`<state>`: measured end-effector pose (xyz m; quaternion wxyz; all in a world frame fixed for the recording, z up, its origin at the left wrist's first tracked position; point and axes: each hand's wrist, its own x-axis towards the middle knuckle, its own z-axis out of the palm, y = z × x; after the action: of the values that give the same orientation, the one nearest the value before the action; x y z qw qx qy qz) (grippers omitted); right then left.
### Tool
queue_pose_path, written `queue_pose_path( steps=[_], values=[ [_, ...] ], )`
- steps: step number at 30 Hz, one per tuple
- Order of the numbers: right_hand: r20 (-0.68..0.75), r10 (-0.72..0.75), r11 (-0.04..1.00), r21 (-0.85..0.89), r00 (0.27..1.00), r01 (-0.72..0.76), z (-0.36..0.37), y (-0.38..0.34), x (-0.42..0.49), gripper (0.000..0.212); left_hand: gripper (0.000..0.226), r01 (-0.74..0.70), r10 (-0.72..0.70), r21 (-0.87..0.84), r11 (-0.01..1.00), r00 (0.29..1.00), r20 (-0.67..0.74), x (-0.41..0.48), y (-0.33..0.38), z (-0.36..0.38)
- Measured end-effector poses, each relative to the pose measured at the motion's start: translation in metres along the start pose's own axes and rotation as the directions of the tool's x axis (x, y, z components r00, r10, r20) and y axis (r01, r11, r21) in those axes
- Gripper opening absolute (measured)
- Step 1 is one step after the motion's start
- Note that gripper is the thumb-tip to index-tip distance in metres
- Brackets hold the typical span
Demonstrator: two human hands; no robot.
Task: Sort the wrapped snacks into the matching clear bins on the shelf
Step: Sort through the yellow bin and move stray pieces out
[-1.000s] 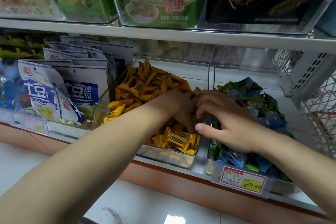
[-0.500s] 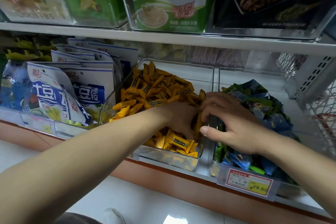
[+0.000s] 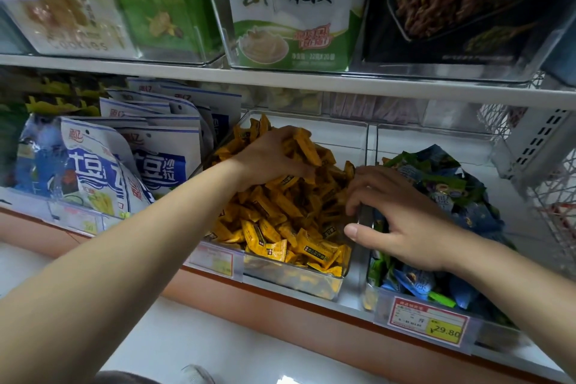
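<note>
1. Nearest: right hand [image 3: 405,221], fingers curled over the wall between the yellow-candy bin [image 3: 296,282] and the blue-green snack bin [image 3: 436,146]. Can't tell if it pinches anything.
2. Yellow candies [image 3: 274,218] are heaped just to its left, long axes pointing every way.
3. Farther back: left hand [image 3: 271,159] above the rear of the heap, gripping a handful of them. Hands are apart, and the left is nearer the bin's back.

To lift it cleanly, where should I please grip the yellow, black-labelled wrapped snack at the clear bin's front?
Pinch the yellow wrapped snack across its middle from above: it lies flat atop the pile, and the clear plastic bin's front wall blocks a frontal approach.
</note>
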<state>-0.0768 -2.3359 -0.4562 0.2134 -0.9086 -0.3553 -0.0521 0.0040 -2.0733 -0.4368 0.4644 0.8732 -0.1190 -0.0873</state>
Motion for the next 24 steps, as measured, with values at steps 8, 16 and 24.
queue_pose_path(
  steps=[8,16,24],
  values=[
    [0.023,0.004,1.0,-0.016,1.0,-0.004,-0.001,0.002,-0.001,0.048,0.073,-0.059,0.051,0.245,0.968,0.998,0.037,-0.002,0.01,-0.003],
    [0.038,0.008,1.0,-0.017,0.999,-0.007,-0.002,0.001,-0.002,0.061,0.015,-0.068,-0.004,0.53,0.845,0.991,0.135,-0.001,0.027,-0.018],
    [-0.095,0.124,0.992,0.043,0.988,-0.121,0.005,0.0,-0.008,0.069,0.077,-0.19,-0.016,0.711,0.677,0.962,0.273,0.078,0.024,0.061]
  ],
)
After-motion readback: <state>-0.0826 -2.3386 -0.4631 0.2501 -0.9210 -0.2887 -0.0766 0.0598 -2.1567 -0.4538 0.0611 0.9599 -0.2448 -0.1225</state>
